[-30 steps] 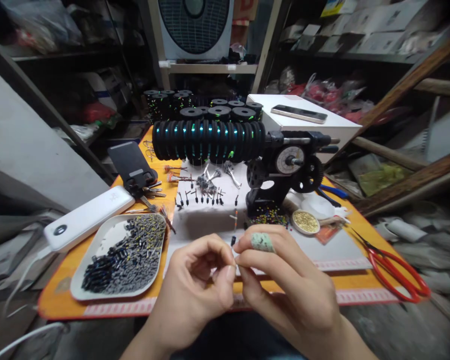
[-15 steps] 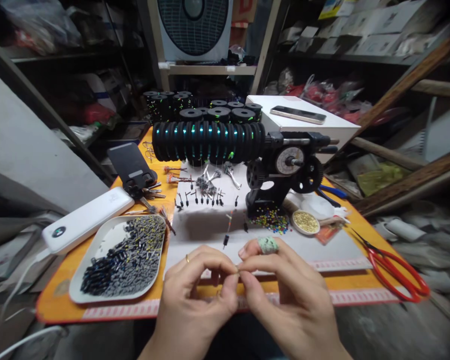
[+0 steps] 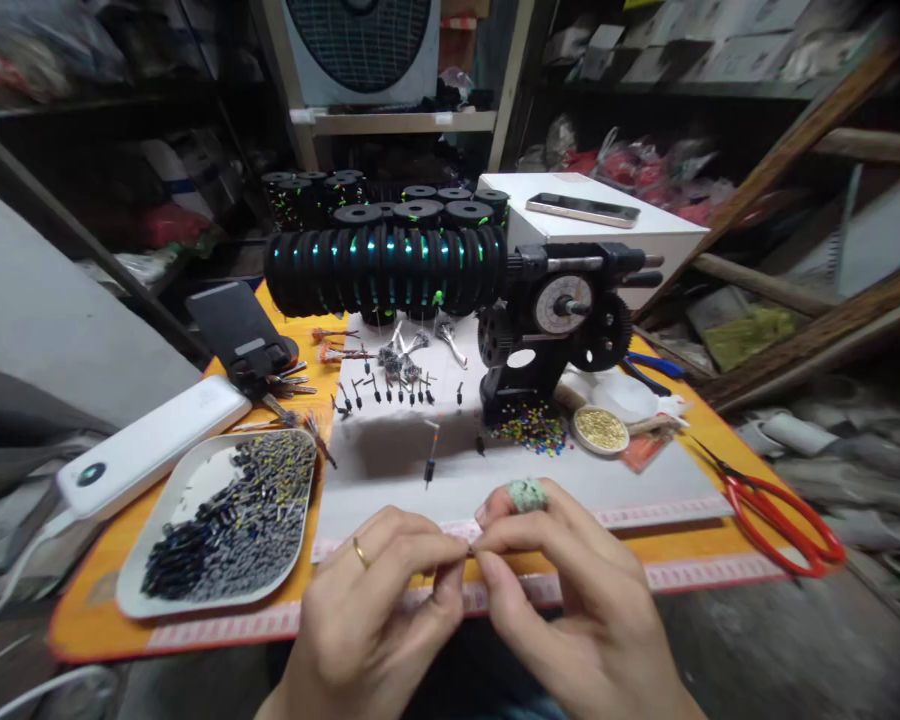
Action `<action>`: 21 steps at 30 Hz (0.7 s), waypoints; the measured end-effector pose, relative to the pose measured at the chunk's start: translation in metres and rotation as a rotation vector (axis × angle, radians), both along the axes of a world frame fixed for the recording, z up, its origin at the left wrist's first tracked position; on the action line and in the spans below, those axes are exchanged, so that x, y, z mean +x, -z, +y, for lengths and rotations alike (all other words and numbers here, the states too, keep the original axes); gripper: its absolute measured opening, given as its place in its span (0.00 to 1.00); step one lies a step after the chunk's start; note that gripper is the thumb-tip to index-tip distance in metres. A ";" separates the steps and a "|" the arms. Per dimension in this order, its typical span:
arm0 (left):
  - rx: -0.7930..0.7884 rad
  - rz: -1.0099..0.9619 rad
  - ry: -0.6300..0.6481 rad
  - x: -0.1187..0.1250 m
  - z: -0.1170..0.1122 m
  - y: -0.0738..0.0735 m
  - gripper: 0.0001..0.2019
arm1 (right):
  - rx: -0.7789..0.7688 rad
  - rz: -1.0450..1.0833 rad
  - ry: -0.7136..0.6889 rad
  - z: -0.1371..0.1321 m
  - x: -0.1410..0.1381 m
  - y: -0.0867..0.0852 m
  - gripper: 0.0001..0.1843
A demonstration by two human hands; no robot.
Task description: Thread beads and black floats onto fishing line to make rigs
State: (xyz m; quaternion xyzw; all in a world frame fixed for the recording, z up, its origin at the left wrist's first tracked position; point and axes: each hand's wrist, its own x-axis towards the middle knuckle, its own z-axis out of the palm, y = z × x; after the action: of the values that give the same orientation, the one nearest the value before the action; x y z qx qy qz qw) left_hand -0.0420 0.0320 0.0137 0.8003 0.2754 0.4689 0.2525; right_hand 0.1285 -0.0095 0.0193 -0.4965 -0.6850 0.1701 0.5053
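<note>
My left hand (image 3: 379, 595) and my right hand (image 3: 574, 590) meet fingertip to fingertip over the table's front edge. Both are closed in a pinch around something tiny, too small to name. A ring circles a left finger, and a green patterned wrap (image 3: 527, 495) covers a right fingertip. Just beyond the hands, a small black cylinder piece (image 3: 429, 470) with a thin stem lies on a white board (image 3: 367, 520). Several similar black pieces (image 3: 390, 393) stand in a row farther back. To the left sits a white tray (image 3: 124, 585) holding many small grey and black parts.
A black geared device (image 3: 529, 365) carries a ribbed black roll (image 3: 386, 270). Beside its foot lie coloured beads (image 3: 532, 428) and a dish of gold bits (image 3: 600, 430). Red-handled scissors (image 3: 776, 525) rest on the right. A white power bank (image 3: 154, 445) and a phone stand (image 3: 236, 325) are left.
The view has shifted slightly, so the table things sit a little farther left. My hands stay pinched together, with the left fingertips slightly lower.
</note>
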 end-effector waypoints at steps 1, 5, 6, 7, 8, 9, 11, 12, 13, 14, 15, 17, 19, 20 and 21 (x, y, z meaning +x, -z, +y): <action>0.030 0.003 -0.003 0.000 0.001 0.001 0.13 | -0.024 0.011 -0.004 -0.001 0.000 0.001 0.08; -0.106 -0.105 -0.005 -0.001 -0.003 0.012 0.16 | -0.144 0.089 -0.036 -0.003 -0.002 0.002 0.07; -0.157 -0.154 -0.003 -0.001 -0.005 0.016 0.16 | -0.171 0.111 -0.046 -0.003 -0.003 0.003 0.07; -0.195 -0.202 -0.005 0.000 -0.006 0.018 0.16 | -0.190 0.136 -0.052 -0.003 -0.004 0.003 0.07; -0.225 -0.239 -0.007 0.001 -0.008 0.020 0.16 | -0.203 0.159 -0.055 -0.004 -0.005 0.003 0.07; -0.247 -0.264 -0.012 0.002 -0.009 0.022 0.16 | -0.211 0.178 -0.056 -0.004 -0.006 0.003 0.07; -0.277 -0.292 -0.014 0.003 -0.010 0.022 0.14 | -0.216 0.194 -0.055 -0.005 -0.007 0.003 0.07; -0.290 -0.306 -0.015 0.004 -0.011 0.022 0.13 | -0.218 0.194 -0.054 -0.005 -0.007 0.002 0.07; -0.309 -0.317 -0.013 0.004 -0.012 0.022 0.12 | -0.227 0.190 -0.056 -0.006 -0.007 0.002 0.07; -0.330 -0.336 -0.010 0.005 -0.012 0.021 0.11 | -0.239 0.189 -0.062 -0.006 -0.007 0.002 0.08; -0.351 -0.357 -0.006 0.005 -0.013 0.021 0.10 | -0.255 0.193 -0.069 -0.007 -0.007 0.001 0.08; -0.410 -0.392 0.005 0.006 -0.014 0.021 0.09 | -0.287 0.207 -0.084 -0.008 -0.008 0.000 0.08; -0.444 -0.415 0.015 0.006 -0.015 0.022 0.08 | -0.313 0.218 -0.093 -0.008 -0.008 -0.001 0.08; -0.450 -0.423 0.019 0.006 -0.015 0.022 0.07 | -0.324 0.225 -0.104 -0.007 -0.009 -0.001 0.07; -0.454 -0.428 0.027 0.006 -0.015 0.022 0.07 | -0.336 0.236 -0.115 -0.006 -0.009 -0.002 0.07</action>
State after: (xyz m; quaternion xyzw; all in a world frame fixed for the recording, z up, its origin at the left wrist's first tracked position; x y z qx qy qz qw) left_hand -0.0363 0.0171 -0.0086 0.6101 0.3030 0.5498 0.4834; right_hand 0.1195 -0.0159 0.0212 -0.5105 -0.6104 0.3674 0.4814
